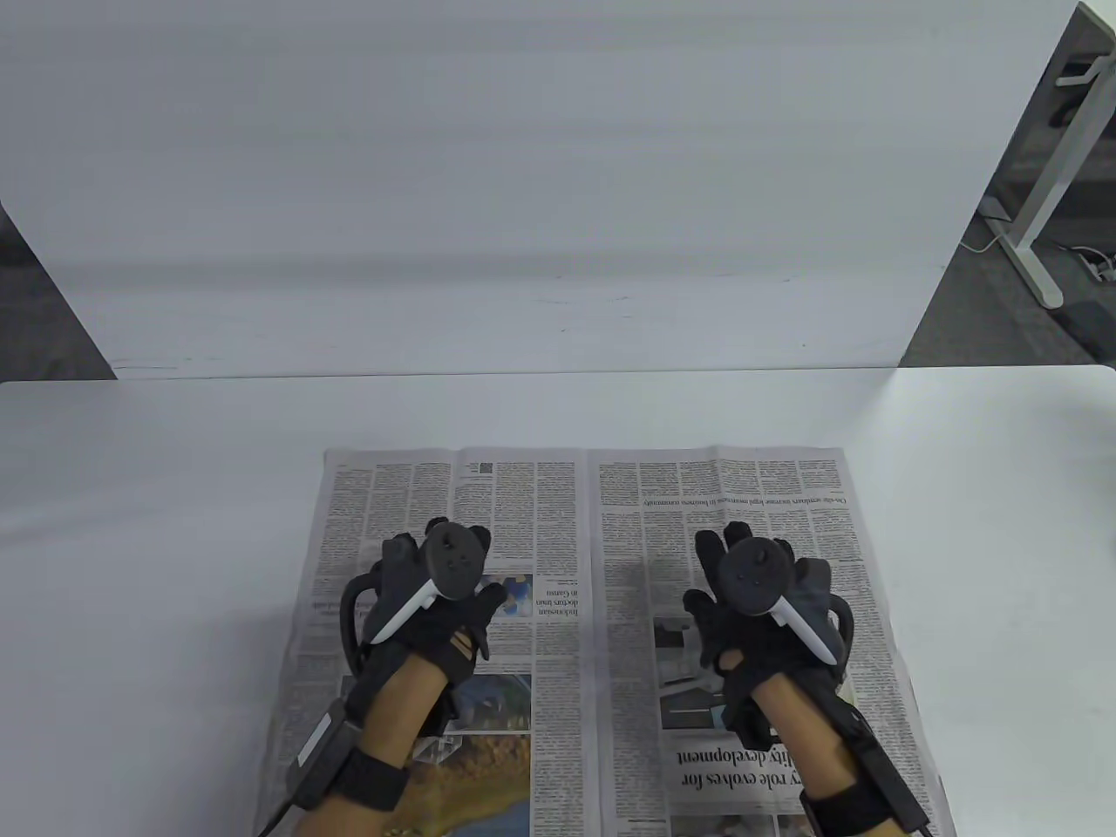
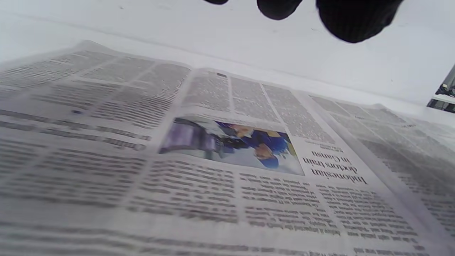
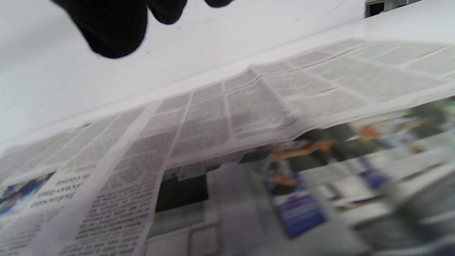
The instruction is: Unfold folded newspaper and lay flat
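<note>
The newspaper [image 1: 540, 523] lies opened out as a two-page spread on the white table [image 1: 157, 523], with its centre fold running away from me. My left hand [image 1: 458, 567] is over the left page with its fingers spread and holds nothing. My right hand [image 1: 741, 580] is over the right page, also spread and empty. In the left wrist view the paper [image 2: 227, 185] looks flat and the gloved fingertips [image 2: 355, 17] hang above it. In the right wrist view the right page [image 3: 220, 131] bulges up along a cross crease, above the lower half with its photos.
A white board [image 1: 523, 218] stands upright along the table's far edge. A desk leg [image 1: 1037, 218] and cables stand on the floor at the far right. Bare table surface lies to the left, right and beyond the paper.
</note>
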Motion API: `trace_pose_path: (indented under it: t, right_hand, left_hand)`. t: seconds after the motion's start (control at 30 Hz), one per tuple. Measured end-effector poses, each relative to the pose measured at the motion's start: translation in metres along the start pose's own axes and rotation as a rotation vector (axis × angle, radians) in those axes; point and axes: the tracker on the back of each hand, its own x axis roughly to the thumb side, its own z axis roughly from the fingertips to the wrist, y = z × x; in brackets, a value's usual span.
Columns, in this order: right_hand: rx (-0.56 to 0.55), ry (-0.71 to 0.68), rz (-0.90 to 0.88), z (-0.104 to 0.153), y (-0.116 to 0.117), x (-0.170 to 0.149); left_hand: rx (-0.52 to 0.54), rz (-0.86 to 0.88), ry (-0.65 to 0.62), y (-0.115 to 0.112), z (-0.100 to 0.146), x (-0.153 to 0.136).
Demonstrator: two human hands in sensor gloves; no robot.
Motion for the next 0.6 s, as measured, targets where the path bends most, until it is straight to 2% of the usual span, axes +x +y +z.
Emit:
trace_pose_path:
  t: [0.23,0.4,0.6]
  right_hand:
    - [0.085,-0.054,0.095,-0.022,0.043,0.022]
    - [0.152,-0.052,0.107,-0.029,0.059,0.021]
    - [0.208,-0.065,0.111,-0.031,0.068,0.017]
  left_hand:
    - [-0.103,-0.019,-0.035,-0.04,-0.025,0.017]
    - [-0.177,-0.033,-0.022,-0.056,-0.035,0.015]
    - [-0.247,-0.017,0.004,-0.066,-0.039,0.007]
